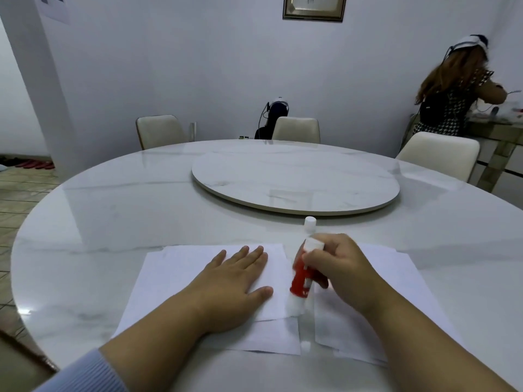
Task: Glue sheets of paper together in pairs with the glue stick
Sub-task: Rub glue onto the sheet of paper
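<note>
White paper sheets [175, 278] lie stacked on the near part of the round marble table [113, 210]. My left hand [235, 281] rests flat, fingers spread, on the top sheet. My right hand [336, 267] grips a red glue stick [301, 278], tilted with its white tip down on the right edge of that sheet. The tip looks blurred. More white sheets [396, 281] lie to the right, partly under my right forearm. The glue stick's white cap [310, 224] stands upright on the table just beyond my right hand.
A marble turntable [294, 179] sits at the table's centre. Cream chairs [160, 131] stand around the far side. A person [464, 91] stands at a side counter on the far right. A pillar [36, 89] rises at the left.
</note>
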A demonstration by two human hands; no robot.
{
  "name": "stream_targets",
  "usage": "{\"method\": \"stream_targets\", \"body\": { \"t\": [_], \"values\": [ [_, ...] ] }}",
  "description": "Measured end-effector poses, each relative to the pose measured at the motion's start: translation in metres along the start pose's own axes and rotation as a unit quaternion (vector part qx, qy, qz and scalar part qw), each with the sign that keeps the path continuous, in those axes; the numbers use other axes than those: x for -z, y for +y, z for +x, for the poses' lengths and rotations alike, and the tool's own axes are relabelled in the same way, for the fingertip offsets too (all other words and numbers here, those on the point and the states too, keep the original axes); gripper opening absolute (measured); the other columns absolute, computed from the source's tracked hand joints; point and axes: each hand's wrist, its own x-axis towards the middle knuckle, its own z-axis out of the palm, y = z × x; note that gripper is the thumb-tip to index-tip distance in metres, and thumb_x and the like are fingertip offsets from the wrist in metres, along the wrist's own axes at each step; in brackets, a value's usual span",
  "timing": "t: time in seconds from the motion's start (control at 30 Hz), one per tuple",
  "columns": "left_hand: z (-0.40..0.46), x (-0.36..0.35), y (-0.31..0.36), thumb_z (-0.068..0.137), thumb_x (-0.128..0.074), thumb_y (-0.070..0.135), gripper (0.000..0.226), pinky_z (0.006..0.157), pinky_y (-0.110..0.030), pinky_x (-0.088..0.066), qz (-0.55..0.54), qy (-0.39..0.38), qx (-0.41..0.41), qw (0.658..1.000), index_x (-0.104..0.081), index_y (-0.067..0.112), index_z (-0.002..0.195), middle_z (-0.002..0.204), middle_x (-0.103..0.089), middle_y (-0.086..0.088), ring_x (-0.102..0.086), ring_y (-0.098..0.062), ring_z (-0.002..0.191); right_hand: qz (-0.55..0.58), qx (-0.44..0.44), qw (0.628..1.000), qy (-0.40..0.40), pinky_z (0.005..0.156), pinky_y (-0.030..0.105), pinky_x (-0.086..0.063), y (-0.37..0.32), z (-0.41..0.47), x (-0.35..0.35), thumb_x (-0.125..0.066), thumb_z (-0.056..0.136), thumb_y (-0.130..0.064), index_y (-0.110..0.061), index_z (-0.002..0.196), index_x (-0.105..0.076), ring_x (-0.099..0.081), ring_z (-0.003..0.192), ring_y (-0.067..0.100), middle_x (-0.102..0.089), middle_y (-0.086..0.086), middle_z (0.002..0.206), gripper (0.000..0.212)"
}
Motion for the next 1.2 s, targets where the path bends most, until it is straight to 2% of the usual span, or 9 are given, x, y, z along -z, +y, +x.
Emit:
{"method": "stream_targets", "body": {
  "t": [0.1,0.2,0.27,0.33,0.47,0.83,0.97,1.07,1.2],
  "values": [
    [0.007,0.015,-0.003,0.095,-0.026,0.048,0.061,0.115,-0.032,0.012,0.02,-0.058,-0.023,0.998,0.005,0.035,0.147,0.155,0.015,0.017,0.02,-0.003,0.14,0.095,0.016,0.979,0.181,0.046,0.016,-0.038,0.0,0.007,0.011,-0.052,0.072,-0.02,-0.002,0.064,-0.061,-0.044,0.045,0.008,-0.06,0.004,0.055,0.022],
    [0.01,0.038,-0.006,0.096,-0.037,0.024,0.06,0.113,-0.042,0.015,0.012,-0.15,-0.071,0.986,-0.01,0.05,0.142,0.151,0.026,0.02,0.033,-0.01,0.135,0.065,0.019,0.955,0.29,0.051,0.018,-0.038,0.003,0.007,0.021,-0.05,0.076,-0.026,-0.011,0.065,-0.057,-0.044,0.045,0.002,-0.051,-0.012,0.044,0.02],
    [0.01,0.043,-0.005,0.095,-0.04,0.014,0.063,0.113,-0.041,0.013,-0.017,-0.124,-0.074,0.989,-0.018,0.053,0.139,0.151,0.026,0.019,0.03,-0.009,0.136,0.024,0.02,0.95,0.312,0.051,0.018,-0.037,0.005,0.005,0.021,-0.049,0.077,-0.032,-0.01,0.067,-0.055,-0.041,0.045,0.002,-0.052,-0.015,0.042,0.025],
    [0.01,0.034,-0.002,0.097,-0.038,0.031,0.054,0.115,-0.039,0.009,-0.02,-0.013,-0.007,1.0,-0.015,0.042,0.144,0.157,0.014,0.011,0.019,-0.011,0.142,0.004,0.033,0.946,0.321,0.05,0.015,-0.037,0.006,0.005,0.019,-0.049,0.08,-0.031,-0.01,0.067,-0.054,-0.042,0.045,0.001,-0.053,-0.018,0.043,0.025],
    [0.005,0.013,-0.006,0.085,-0.034,0.066,0.076,0.117,-0.044,0.004,-0.008,-0.024,0.114,0.993,-0.007,0.031,0.148,0.159,0.003,0.004,0.008,-0.019,0.145,-0.026,0.034,0.947,0.319,0.044,0.008,-0.032,0.009,0.006,0.017,-0.052,0.09,-0.018,-0.012,0.064,-0.049,-0.04,0.043,0.001,-0.052,-0.02,0.041,0.027],
    [-0.009,0.035,-0.019,0.069,-0.062,0.065,0.078,0.112,-0.026,0.002,-0.086,-0.075,0.004,0.993,-0.026,0.052,0.137,0.151,-0.012,0.031,-0.005,0.007,0.139,-0.002,0.029,0.962,0.273,0.05,0.019,-0.037,0.012,0.01,0.012,-0.055,0.084,-0.031,-0.018,0.068,-0.056,-0.038,0.05,0.01,-0.053,-0.011,0.048,0.021],
    [0.004,0.021,0.0,0.088,-0.033,0.061,0.063,0.112,-0.023,-0.004,-0.087,0.07,0.01,0.994,-0.015,0.041,0.145,0.156,-0.007,0.021,-0.003,0.001,0.142,-0.062,0.003,0.986,0.153,0.064,0.028,-0.047,0.017,0.011,0.0,-0.055,0.09,-0.026,-0.027,0.082,-0.063,-0.056,0.065,0.018,-0.074,-0.008,0.081,0.012],
    [0.01,0.006,0.009,0.096,-0.02,0.05,0.059,0.113,-0.024,0.005,-0.027,0.038,-0.008,0.999,-0.001,0.03,0.148,0.158,0.005,0.012,0.007,-0.002,0.143,-0.101,-0.009,0.989,0.109,0.07,0.022,-0.046,0.019,0.012,-0.007,-0.055,0.089,-0.028,-0.041,0.085,-0.062,-0.06,0.072,0.002,-0.073,-0.012,0.088,0.016],
    [0.014,-0.001,0.004,0.097,-0.015,0.046,0.058,0.115,-0.028,0.008,0.011,0.001,0.004,1.0,0.007,0.028,0.147,0.157,0.012,0.009,0.013,-0.005,0.142,-0.15,-0.031,0.985,0.073,0.077,0.031,-0.047,0.023,0.013,-0.01,-0.054,0.089,-0.029,-0.033,0.087,-0.062,-0.06,0.077,0.006,-0.073,-0.011,0.092,0.009]
  ]
}}
